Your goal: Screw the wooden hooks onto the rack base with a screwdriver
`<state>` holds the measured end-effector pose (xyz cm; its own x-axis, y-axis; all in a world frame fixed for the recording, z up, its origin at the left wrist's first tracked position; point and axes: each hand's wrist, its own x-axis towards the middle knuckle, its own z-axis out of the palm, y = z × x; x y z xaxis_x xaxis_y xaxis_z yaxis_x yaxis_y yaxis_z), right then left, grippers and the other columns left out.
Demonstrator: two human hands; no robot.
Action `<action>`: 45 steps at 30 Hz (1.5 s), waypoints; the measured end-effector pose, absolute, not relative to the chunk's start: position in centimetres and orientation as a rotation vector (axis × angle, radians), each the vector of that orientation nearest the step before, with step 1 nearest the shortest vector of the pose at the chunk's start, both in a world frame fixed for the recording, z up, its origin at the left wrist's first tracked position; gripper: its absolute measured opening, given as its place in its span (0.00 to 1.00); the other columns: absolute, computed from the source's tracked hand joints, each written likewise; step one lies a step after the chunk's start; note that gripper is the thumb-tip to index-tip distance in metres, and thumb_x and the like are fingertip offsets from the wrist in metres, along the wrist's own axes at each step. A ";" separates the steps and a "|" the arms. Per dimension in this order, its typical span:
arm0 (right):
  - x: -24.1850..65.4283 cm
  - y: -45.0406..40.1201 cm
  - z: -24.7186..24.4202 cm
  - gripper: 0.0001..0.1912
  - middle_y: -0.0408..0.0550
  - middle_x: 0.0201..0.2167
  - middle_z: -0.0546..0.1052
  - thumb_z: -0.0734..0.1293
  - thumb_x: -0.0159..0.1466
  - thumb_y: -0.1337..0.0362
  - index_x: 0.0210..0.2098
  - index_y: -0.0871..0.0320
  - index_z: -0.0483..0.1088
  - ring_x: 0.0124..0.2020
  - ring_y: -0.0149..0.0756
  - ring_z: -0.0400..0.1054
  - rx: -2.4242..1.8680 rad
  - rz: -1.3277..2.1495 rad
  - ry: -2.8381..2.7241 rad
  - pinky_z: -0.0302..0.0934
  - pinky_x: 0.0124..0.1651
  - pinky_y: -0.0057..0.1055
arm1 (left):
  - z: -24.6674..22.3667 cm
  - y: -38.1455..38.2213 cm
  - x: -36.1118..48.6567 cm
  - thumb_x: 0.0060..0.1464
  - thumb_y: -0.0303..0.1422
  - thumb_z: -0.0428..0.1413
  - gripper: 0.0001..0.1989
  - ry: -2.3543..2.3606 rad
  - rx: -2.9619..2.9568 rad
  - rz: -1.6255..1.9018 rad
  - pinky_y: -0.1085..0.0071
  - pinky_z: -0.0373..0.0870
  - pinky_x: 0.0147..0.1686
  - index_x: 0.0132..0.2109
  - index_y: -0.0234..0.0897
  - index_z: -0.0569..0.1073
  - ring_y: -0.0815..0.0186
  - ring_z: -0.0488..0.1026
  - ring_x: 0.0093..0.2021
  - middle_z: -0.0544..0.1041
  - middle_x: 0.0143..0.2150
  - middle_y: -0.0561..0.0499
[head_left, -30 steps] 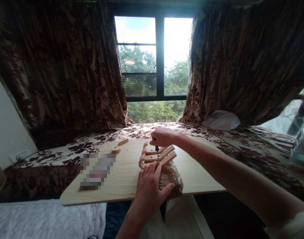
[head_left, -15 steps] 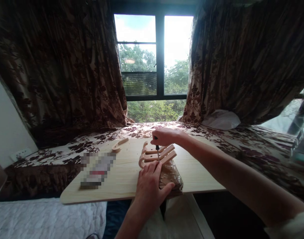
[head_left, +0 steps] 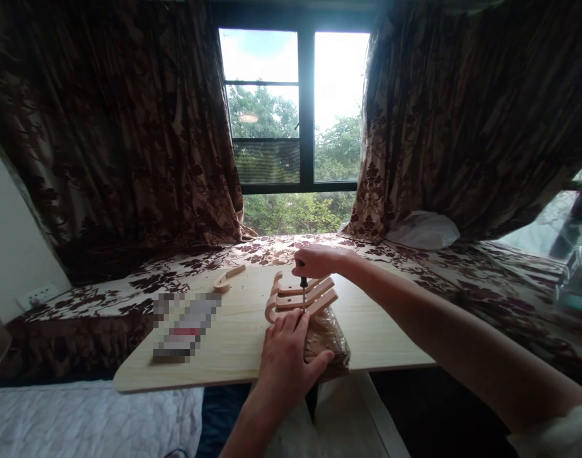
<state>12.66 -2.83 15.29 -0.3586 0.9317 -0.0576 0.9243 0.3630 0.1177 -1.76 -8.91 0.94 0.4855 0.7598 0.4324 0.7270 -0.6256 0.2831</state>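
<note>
Above the table my right hand [head_left: 320,259] is closed around the black handle of a screwdriver [head_left: 304,282], which stands almost upright. Its shaft points down at the nearest of several curved wooden hooks [head_left: 327,299]; the tip is hidden by my left fingers. My left hand [head_left: 285,353] rests palm down, fingers stretched and pressing on that hook beside the shaft, thumb spread out to the right. Beneath the hooks lies a brown block in clear plastic wrap [head_left: 329,340], at the table's front edge.
One more curved wooden hook [head_left: 229,278] lies farther left on the pale wooden table [head_left: 233,356]. A pixelated flat object [head_left: 188,327] is in front of it. Behind are a patterned window seat [head_left: 176,280] and a white plastic bag [head_left: 425,230].
My right hand has turned slightly about the screwdriver handle, and the screwdriver leans less than before. My left hand and the hooks have stayed in place.
</note>
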 end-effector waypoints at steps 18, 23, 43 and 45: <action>11.2 -3.6 16.1 0.15 0.50 0.44 0.72 0.62 0.66 0.58 0.48 0.60 0.68 0.40 0.36 0.69 1.662 0.171 2.494 0.66 0.40 0.39 | 1.1 -9.1 -1.9 0.48 0.43 0.58 0.33 1.316 2.657 0.845 0.56 0.56 0.57 0.58 0.33 0.64 0.52 0.58 0.59 0.65 0.58 0.42; 11.0 -4.4 16.9 0.13 0.49 0.44 0.72 0.62 0.66 0.59 0.46 0.60 0.68 0.40 0.37 0.69 1.565 0.172 2.548 0.66 0.41 0.39 | 1.0 -9.1 -2.0 0.48 0.44 0.58 0.33 1.312 2.658 0.842 0.56 0.56 0.57 0.58 0.33 0.64 0.53 0.59 0.59 0.65 0.58 0.42; 11.8 -3.6 15.8 0.15 0.50 0.45 0.72 0.62 0.66 0.58 0.48 0.60 0.68 0.40 0.37 0.69 1.670 0.183 2.472 0.66 0.41 0.39 | 1.1 -8.9 -1.9 0.48 0.43 0.58 0.33 1.313 2.656 0.832 0.56 0.55 0.57 0.58 0.33 0.65 0.52 0.58 0.59 0.65 0.59 0.42; 12.1 -3.5 15.8 0.15 0.50 0.45 0.72 0.62 0.66 0.58 0.48 0.60 0.67 0.40 0.37 0.69 1.704 0.191 2.439 0.66 0.41 0.39 | 1.1 -9.0 -1.9 0.48 0.43 0.58 0.33 1.315 2.656 0.833 0.55 0.56 0.57 0.58 0.32 0.65 0.52 0.58 0.59 0.65 0.59 0.42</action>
